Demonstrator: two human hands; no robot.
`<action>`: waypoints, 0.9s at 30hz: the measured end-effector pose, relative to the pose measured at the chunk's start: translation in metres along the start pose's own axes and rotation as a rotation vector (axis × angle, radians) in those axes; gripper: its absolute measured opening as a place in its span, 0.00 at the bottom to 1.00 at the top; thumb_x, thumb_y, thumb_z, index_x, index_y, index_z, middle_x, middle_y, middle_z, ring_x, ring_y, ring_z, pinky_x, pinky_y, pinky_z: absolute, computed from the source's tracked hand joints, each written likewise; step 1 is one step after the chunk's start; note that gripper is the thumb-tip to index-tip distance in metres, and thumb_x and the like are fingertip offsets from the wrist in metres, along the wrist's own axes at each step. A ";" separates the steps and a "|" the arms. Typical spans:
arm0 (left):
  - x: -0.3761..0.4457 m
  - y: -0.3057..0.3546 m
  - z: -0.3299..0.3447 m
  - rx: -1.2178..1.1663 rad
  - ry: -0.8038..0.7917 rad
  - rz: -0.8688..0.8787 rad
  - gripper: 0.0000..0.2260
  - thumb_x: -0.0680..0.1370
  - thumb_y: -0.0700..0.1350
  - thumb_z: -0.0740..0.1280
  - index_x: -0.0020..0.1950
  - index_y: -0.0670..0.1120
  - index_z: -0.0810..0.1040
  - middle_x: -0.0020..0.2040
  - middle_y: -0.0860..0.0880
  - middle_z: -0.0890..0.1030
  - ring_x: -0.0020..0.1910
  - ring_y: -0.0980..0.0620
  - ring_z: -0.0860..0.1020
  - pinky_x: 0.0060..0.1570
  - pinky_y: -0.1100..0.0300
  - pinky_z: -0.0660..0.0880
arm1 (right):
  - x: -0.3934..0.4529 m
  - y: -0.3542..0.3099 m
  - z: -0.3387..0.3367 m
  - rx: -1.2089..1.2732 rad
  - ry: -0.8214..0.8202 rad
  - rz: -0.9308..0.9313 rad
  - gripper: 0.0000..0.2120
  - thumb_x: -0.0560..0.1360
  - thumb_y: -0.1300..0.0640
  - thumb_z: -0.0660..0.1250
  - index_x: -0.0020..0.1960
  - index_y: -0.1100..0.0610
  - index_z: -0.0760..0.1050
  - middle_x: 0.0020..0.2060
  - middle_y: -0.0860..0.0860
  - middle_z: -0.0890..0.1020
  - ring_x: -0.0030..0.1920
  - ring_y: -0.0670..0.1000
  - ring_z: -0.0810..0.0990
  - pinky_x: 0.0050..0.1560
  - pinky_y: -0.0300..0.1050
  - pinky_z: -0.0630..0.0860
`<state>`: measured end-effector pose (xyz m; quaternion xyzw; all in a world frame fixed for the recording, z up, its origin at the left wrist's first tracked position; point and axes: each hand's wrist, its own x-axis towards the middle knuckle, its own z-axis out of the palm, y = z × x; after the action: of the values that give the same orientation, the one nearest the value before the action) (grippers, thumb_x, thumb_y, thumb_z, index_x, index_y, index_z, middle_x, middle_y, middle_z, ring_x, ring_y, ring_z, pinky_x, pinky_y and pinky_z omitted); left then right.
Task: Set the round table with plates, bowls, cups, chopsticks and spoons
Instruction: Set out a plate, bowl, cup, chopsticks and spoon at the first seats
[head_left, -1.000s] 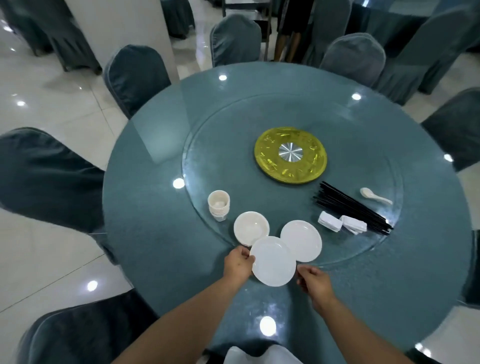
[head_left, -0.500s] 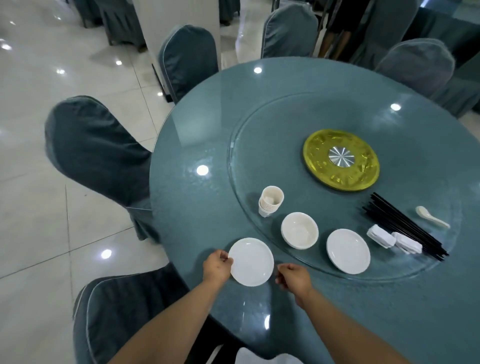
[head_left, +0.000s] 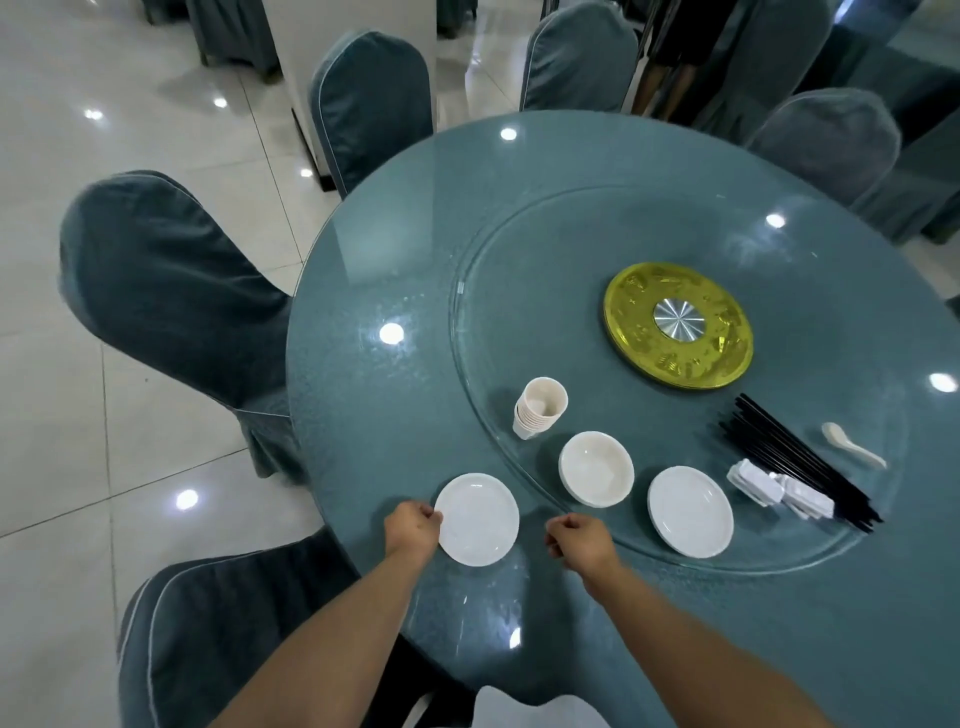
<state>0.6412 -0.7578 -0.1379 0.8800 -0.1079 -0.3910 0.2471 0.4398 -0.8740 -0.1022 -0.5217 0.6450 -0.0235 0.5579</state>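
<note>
Right now a white plate lies flat on the round table, close to the table's near-left edge and just outside the rim of the glass turntable. The left hand holds the plate's left rim, its fingers curled against that edge. The right hand is apart from the plate on the other side, with fingers curled in and nothing between them.

On the turntable's near edge, from left to right, stand a stack of cups, a stack of bowls and a stack of plates. Further right along that edge lie white rests, a bundle of black chopsticks just beside them, and a white spoon past the chopsticks. A gold disc sits at the turntable's middle. Covered chairs stand around the table's edge.
</note>
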 end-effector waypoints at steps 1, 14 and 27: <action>-0.001 0.002 -0.001 0.008 0.009 -0.005 0.08 0.76 0.41 0.68 0.48 0.38 0.84 0.48 0.39 0.84 0.51 0.43 0.81 0.49 0.57 0.75 | 0.001 -0.003 -0.003 -0.006 -0.001 -0.004 0.08 0.75 0.63 0.64 0.39 0.61 0.79 0.32 0.55 0.81 0.31 0.50 0.75 0.29 0.38 0.70; -0.030 0.106 0.042 0.055 -0.070 0.237 0.07 0.77 0.42 0.64 0.46 0.41 0.81 0.47 0.44 0.84 0.50 0.43 0.80 0.45 0.61 0.71 | 0.021 -0.037 -0.083 -0.120 0.357 -0.132 0.10 0.76 0.56 0.62 0.36 0.53 0.74 0.33 0.49 0.80 0.40 0.55 0.77 0.38 0.43 0.68; -0.044 0.162 0.101 0.086 -0.060 0.195 0.07 0.75 0.45 0.69 0.49 0.42 0.83 0.49 0.43 0.84 0.52 0.43 0.80 0.49 0.59 0.73 | 0.054 -0.042 -0.112 -0.188 0.173 -0.010 0.09 0.75 0.56 0.67 0.53 0.57 0.82 0.50 0.54 0.84 0.54 0.56 0.80 0.54 0.41 0.72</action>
<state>0.5378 -0.9143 -0.0839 0.8631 -0.2171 -0.3862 0.2425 0.3922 -0.9921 -0.0718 -0.5708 0.6876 -0.0106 0.4486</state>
